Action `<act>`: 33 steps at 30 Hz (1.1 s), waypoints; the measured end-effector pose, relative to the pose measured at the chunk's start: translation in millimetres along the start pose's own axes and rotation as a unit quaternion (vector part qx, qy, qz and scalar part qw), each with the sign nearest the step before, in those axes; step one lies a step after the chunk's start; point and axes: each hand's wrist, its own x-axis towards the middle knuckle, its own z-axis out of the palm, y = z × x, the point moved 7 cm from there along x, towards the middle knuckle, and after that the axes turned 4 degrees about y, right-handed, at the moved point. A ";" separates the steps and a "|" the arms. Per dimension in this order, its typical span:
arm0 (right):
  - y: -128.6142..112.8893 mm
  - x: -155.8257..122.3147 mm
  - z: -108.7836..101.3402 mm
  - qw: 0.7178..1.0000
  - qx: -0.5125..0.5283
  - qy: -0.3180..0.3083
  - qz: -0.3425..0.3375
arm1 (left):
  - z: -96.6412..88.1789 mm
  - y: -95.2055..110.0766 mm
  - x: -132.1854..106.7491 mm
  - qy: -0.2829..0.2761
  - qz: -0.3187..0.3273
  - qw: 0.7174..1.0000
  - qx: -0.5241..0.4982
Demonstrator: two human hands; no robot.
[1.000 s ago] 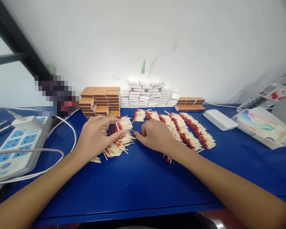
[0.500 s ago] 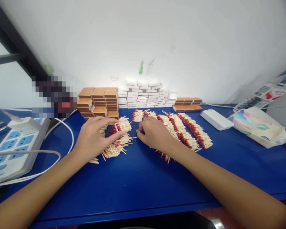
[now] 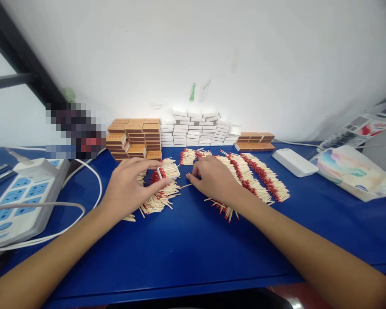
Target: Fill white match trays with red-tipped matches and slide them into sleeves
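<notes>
My left hand rests on a loose heap of red-tipped matches and pinches a small white matchbox tray full of matches between thumb and forefinger. Just to its right, my right hand is curled with fingers closed over matches at the left edge of the long rows of matches. What its fingertips hold is hidden. Both forearms reach in from the bottom over the blue table.
Against the wall stand brown matchbox sleeves, white inner trays and a low brown pile. A power strip with cables lies left. A white flat device and a tissue pack lie right.
My right hand has shifted slightly right and back, from beside the loose heap onto the edge of the match rows. My left hand has kept hold of the tray.
</notes>
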 end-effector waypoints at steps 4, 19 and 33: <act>-5.0 -1.1 1.3 0.999 -0.042 -0.030 -0.002 | -0.6 0.6 -0.1 0.004 0.007 1.000 0.000; -3.0 -4.8 -26.3 0.993 -0.010 0.107 -0.057 | 1.9 -1.3 -2.2 0.007 0.023 1.000 -0.005; -46.5 -25.7 -38.2 0.955 -0.010 0.188 -0.228 | 1.6 8.7 -6.0 0.000 0.048 0.998 -0.050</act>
